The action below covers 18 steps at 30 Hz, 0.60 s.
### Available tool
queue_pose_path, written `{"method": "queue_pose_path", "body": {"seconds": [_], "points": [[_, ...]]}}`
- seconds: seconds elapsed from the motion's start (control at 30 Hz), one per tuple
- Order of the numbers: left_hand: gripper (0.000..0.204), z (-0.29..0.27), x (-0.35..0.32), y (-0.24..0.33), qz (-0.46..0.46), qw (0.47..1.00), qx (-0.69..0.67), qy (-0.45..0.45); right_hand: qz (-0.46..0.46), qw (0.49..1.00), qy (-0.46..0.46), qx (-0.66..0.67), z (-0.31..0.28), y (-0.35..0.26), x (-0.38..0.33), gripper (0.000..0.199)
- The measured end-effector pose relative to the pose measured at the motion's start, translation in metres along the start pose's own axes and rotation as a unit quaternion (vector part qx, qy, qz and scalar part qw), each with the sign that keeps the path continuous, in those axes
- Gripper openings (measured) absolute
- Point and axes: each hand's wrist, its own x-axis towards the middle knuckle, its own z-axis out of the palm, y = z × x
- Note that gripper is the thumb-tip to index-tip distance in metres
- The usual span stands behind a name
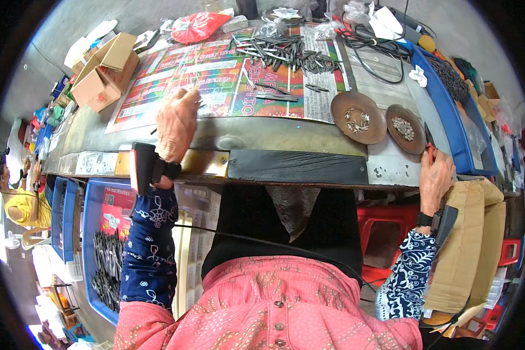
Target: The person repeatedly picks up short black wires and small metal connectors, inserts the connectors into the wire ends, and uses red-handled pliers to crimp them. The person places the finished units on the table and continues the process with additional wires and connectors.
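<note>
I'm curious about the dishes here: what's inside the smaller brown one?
In the smaller brown dish sits a heap of small silvery-grey pieces, too tiny to identify. The top pieces cover those beneath, and the heap hides the dish's bottom under it.

Pink buttoned top (239, 303), navy sleeves (150, 251) with white patterns, black wristbands (170, 170)

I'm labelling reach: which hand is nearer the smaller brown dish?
Right. The right hand is close to the smaller brown dish, at its lower right; the left hand is far to its left.
</note>
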Motion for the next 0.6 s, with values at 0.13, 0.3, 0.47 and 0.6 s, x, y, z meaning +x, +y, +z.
{"method": "queue_pose_path", "body": {"seconds": [0.13, 0.3, 0.47, 0.6], "points": [[0.011, 0.012, 0.008, 0.039, 0.034, 0.993, -0.109, -0.041, 0.026, 0.998, 0.038, -0.039, -0.003, -0.013, -0.006, 0.031], [0.01, 0.029, 0.028, 0.075, 0.125, 0.979, -0.15, -0.058, -0.012, 0.997, 0.071, 0.028, -0.014, -0.036, -0.013, 0.029], [0.01, 0.04, 0.045, 0.085, 0.152, 0.975, -0.14, -0.079, -0.098, 0.981, 0.104, 0.128, -0.028, -0.064, -0.019, 0.024], [0.01, 0.047, 0.049, 0.088, 0.163, 0.975, -0.128, -0.077, -0.163, 0.951, 0.084, 0.248, -0.036, -0.084, -0.019, 0.016]]}}
